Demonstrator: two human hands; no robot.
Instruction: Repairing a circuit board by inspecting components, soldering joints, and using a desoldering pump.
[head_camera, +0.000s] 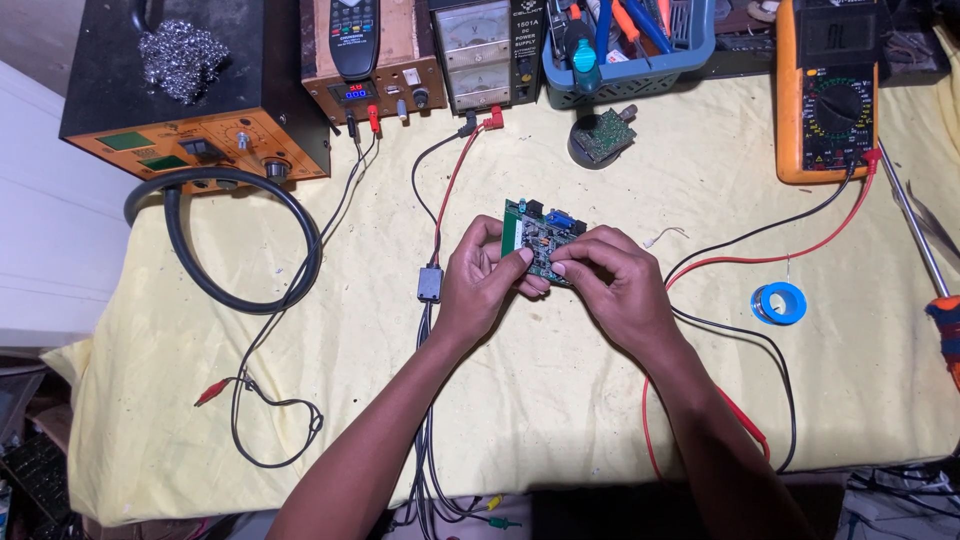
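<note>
2 hands: left hand (478, 285); right hand (612, 280) | fingers pinch 1 circuit board (542, 240)

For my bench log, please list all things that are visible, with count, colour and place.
circuit board: 1, green, centre, held in both hands
multimeter: 1, orange, top right
solder reel: 1, blue, right
basket: 1, blue, top centre
power supply: 1, black, top centre
soldering station: 1, black and orange, top left
steel wool: 1, silver, on station
tablecloth: 1, yellow
left hand: 1, fingers on board
right hand: 1, fingers on board
</note>
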